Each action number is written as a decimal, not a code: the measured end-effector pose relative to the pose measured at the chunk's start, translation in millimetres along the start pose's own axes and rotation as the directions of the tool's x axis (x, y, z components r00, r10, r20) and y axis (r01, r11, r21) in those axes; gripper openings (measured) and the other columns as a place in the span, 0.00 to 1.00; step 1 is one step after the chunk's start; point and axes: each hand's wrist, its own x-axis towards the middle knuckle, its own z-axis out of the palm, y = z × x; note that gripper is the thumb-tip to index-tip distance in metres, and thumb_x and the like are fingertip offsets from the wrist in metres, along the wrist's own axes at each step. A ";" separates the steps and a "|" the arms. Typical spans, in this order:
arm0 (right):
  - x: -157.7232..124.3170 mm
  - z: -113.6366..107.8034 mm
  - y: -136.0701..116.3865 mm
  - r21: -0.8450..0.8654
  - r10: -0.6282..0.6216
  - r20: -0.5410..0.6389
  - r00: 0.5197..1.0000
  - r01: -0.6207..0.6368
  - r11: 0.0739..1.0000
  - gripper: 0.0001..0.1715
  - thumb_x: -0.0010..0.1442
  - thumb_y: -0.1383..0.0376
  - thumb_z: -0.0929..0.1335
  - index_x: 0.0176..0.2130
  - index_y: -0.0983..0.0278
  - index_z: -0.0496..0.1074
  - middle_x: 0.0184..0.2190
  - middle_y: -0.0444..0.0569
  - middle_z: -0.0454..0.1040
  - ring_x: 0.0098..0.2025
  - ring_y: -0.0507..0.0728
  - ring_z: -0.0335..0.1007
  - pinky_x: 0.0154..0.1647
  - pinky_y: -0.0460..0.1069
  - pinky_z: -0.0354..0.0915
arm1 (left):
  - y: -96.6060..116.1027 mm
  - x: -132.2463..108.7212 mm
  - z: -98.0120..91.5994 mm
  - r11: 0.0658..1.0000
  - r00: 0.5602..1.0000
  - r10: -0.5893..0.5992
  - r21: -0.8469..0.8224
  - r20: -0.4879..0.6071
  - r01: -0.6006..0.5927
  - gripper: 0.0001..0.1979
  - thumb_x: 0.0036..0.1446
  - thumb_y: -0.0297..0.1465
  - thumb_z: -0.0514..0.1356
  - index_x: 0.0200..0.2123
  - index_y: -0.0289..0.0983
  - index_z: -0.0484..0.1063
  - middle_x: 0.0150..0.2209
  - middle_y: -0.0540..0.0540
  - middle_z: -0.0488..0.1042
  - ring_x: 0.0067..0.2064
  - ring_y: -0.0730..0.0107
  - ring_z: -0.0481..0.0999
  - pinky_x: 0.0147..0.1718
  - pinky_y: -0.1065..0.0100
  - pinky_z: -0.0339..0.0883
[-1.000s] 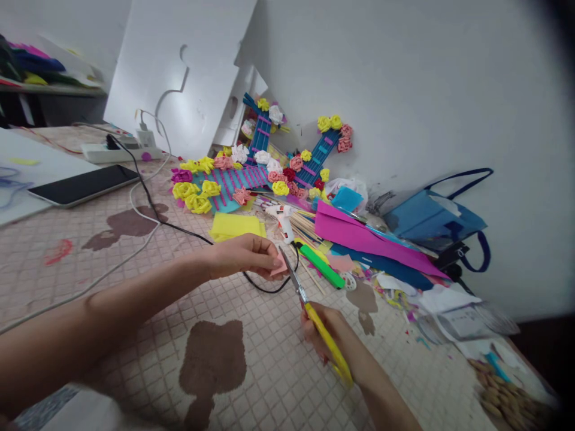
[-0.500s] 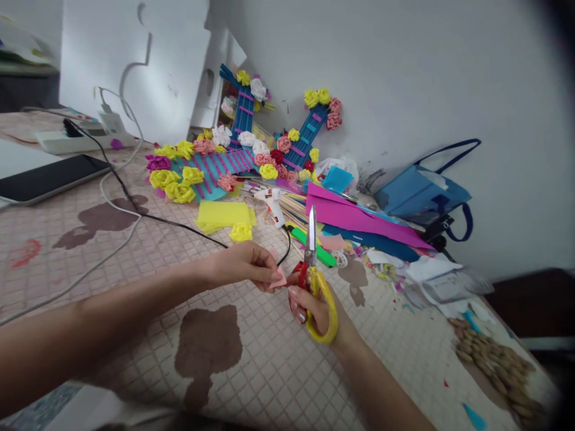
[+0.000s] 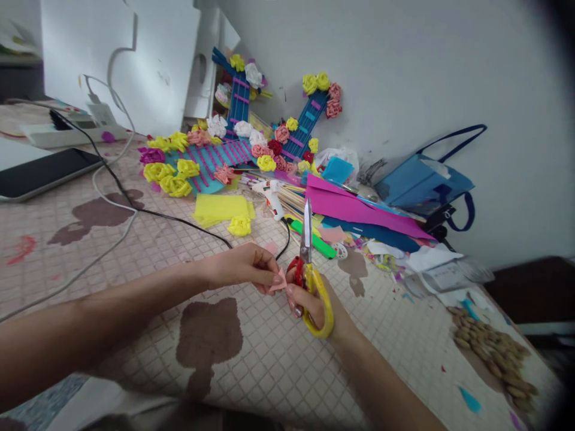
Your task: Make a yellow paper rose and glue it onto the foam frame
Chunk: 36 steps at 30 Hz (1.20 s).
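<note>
My left hand (image 3: 254, 268) pinches a small piece of pink paper (image 3: 279, 282) above the table. Close beside it, my right hand (image 3: 314, 302) has the scissors (image 3: 306, 251) hooked in its fingers, blades together and pointing up and away. The scissors have one red and one yellow handle. My right thumb and fingertip touch the edge of the pink paper. Behind the hands lie a white glue gun (image 3: 271, 197), a green cutter (image 3: 317, 239), a stack of yellow paper (image 3: 221, 209) and a yellow paper flower (image 3: 239, 225).
Blue guitar-shaped pieces with paper flowers (image 3: 220, 157) lean at the back. Magenta sheets (image 3: 359, 206) and a blue bag (image 3: 426, 185) stand right. A phone (image 3: 49, 173), a power strip (image 3: 72, 133) and a black cable (image 3: 179, 218) lie left. Peanuts (image 3: 492, 356) are at front right.
The view has shifted slightly. My right thumb and fingertip have come closer to the pink paper and now meet its edge. The scissors remain in my right hand.
</note>
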 end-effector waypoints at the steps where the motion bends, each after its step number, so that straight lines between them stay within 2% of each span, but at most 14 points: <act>1: 0.0 0.5 -0.6 0.008 0.001 -0.006 1.000 -0.001 1.000 0.09 0.52 0.60 0.66 0.28 0.63 0.63 0.15 0.37 0.62 0.15 0.46 0.55 0.15 0.42 0.54 | -1.4 0.8 -0.1 1.000 1.000 0.011 -0.005 0.005 -0.011 0.15 0.49 0.40 0.66 0.30 0.32 0.72 0.28 0.49 0.74 0.31 0.76 0.72 0.32 0.74 0.66; 3: 0.2 1.3 -2.4 0.011 0.008 -0.032 0.999 -0.008 1.000 0.09 0.51 0.60 0.66 0.29 0.63 0.63 0.15 0.36 0.61 0.15 0.46 0.55 0.15 0.42 0.55 | -4.2 2.3 0.9 0.998 0.998 0.062 0.010 -0.022 -0.061 0.16 0.51 0.41 0.64 0.32 0.32 0.70 0.29 0.49 0.72 0.31 0.76 0.71 0.31 0.73 0.65; 5: 0.9 1.9 -4.6 -0.005 0.024 -0.075 0.997 -0.024 1.000 0.10 0.50 0.60 0.66 0.28 0.63 0.63 0.15 0.36 0.61 0.15 0.46 0.55 0.15 0.42 0.55 | -6.9 2.5 4.1 0.983 0.981 0.162 0.107 -0.104 -0.150 0.16 0.53 0.42 0.62 0.34 0.33 0.68 0.30 0.49 0.71 0.31 0.75 0.70 0.29 0.73 0.64; 7: 1.7 2.5 -6.8 -0.013 0.040 -0.116 0.992 -0.042 0.999 0.09 0.49 0.61 0.66 0.27 0.63 0.62 0.14 0.35 0.59 0.14 0.46 0.54 0.14 0.42 0.54 | -8.9 0.9 10.3 0.927 0.935 0.293 0.301 -0.199 -0.226 0.18 0.51 0.42 0.63 0.37 0.35 0.66 0.33 0.49 0.70 0.32 0.73 0.70 0.30 0.71 0.64; 10: 2.0 3.8 -10.3 -0.031 0.044 -0.139 0.989 -0.049 0.998 0.08 0.48 0.61 0.66 0.27 0.62 0.62 0.13 0.35 0.59 0.14 0.46 0.54 0.14 0.42 0.54 | -10.0 -3.9 22.7 0.780 0.856 0.446 0.582 -0.261 -0.229 0.23 0.45 0.41 0.68 0.39 0.37 0.64 0.36 0.48 0.70 0.35 0.70 0.69 0.32 0.69 0.64; 12: 1.5 4.7 -13.0 -0.060 0.034 -0.137 0.990 -0.043 0.997 0.07 0.48 0.62 0.65 0.26 0.62 0.61 0.13 0.35 0.60 0.14 0.46 0.55 0.15 0.43 0.55 | -9.3 -6.7 29.7 0.723 0.826 0.492 0.658 -0.277 -0.210 0.19 0.47 0.38 0.67 0.38 0.37 0.64 0.36 0.49 0.69 0.35 0.71 0.69 0.33 0.69 0.64; 14: 0.9 5.1 -15.5 -0.091 0.027 -0.135 0.990 -0.040 0.995 0.07 0.49 0.62 0.65 0.25 0.62 0.61 0.13 0.36 0.60 0.15 0.47 0.56 0.15 0.43 0.56 | -7.9 -7.9 33.5 0.718 0.814 0.505 0.663 -0.287 -0.212 0.12 0.52 0.35 0.63 0.36 0.37 0.65 0.34 0.49 0.69 0.34 0.72 0.69 0.33 0.70 0.64; 16: 0.6 4.5 -16.0 -0.097 0.021 -0.140 0.990 -0.035 0.995 0.09 0.49 0.61 0.65 0.24 0.62 0.61 0.12 0.36 0.60 0.15 0.47 0.56 0.15 0.43 0.56 | -6.3 -7.5 33.4 0.752 0.825 0.488 0.617 -0.285 -0.232 0.06 0.57 0.34 0.58 0.35 0.37 0.66 0.32 0.49 0.69 0.33 0.73 0.69 0.32 0.71 0.64; 20: 1.7 1.0 -7.8 -0.034 0.008 -0.141 0.990 -0.013 0.999 0.10 0.50 0.60 0.66 0.27 0.63 0.62 0.13 0.35 0.59 0.14 0.46 0.54 0.15 0.42 0.55 | -4.1 -4.2 26.9 0.877 0.883 0.368 0.425 -0.290 -0.225 0.11 0.59 0.37 0.56 0.31 0.35 0.68 0.29 0.50 0.69 0.30 0.74 0.68 0.30 0.73 0.62; 24: 3.4 -1.0 3.0 0.057 0.023 -0.125 0.992 -0.016 0.998 0.11 0.52 0.60 0.67 0.30 0.63 0.62 0.14 0.35 0.60 0.14 0.46 0.54 0.15 0.42 0.54 | -4.6 -0.9 21.4 0.985 0.958 0.156 0.105 -0.242 -0.134 0.15 0.56 0.40 0.57 0.27 0.33 0.67 0.24 0.51 0.67 0.28 0.76 0.67 0.29 0.73 0.61; 27: 4.2 -0.7 5.2 0.093 0.017 -0.103 0.994 -0.008 0.996 0.13 0.52 0.58 0.68 0.30 0.62 0.61 0.15 0.35 0.60 0.14 0.46 0.54 0.14 0.42 0.54 | -5.6 0.1 20.3 0.996 0.969 0.063 -0.043 -0.238 -0.075 0.15 0.54 0.40 0.58 0.26 0.33 0.66 0.23 0.52 0.66 0.26 0.77 0.66 0.29 0.72 0.62; 29: 4.6 -0.7 5.0 0.117 0.014 -0.090 0.996 -0.003 0.993 0.15 0.53 0.56 0.68 0.29 0.62 0.61 0.15 0.35 0.61 0.14 0.46 0.54 0.14 0.42 0.53 | -5.0 -0.3 20.3 0.996 0.965 0.061 -0.041 -0.253 -0.074 0.15 0.55 0.40 0.58 0.25 0.33 0.65 0.23 0.52 0.66 0.26 0.77 0.66 0.29 0.73 0.62; 33: 4.5 -2.4 5.7 0.119 0.017 -0.043 0.999 -0.011 0.993 0.23 0.58 0.50 0.64 0.23 0.63 0.60 0.12 0.37 0.58 0.13 0.46 0.53 0.13 0.42 0.51 | -1.0 -2.2 20.3 0.991 0.956 0.124 0.091 -0.265 -0.103 0.14 0.56 0.37 0.58 0.24 0.33 0.66 0.22 0.52 0.66 0.26 0.77 0.66 0.26 0.74 0.59; 36: 3.0 -2.7 6.5 0.106 0.017 -0.037 0.999 -0.013 0.994 0.19 0.56 0.52 0.66 0.25 0.63 0.62 0.13 0.36 0.59 0.14 0.46 0.55 0.14 0.42 0.52 | 0.2 -2.6 20.3 0.981 0.957 0.156 0.156 -0.245 -0.120 0.14 0.57 0.37 0.57 0.24 0.33 0.67 0.22 0.51 0.67 0.26 0.77 0.66 0.25 0.75 0.59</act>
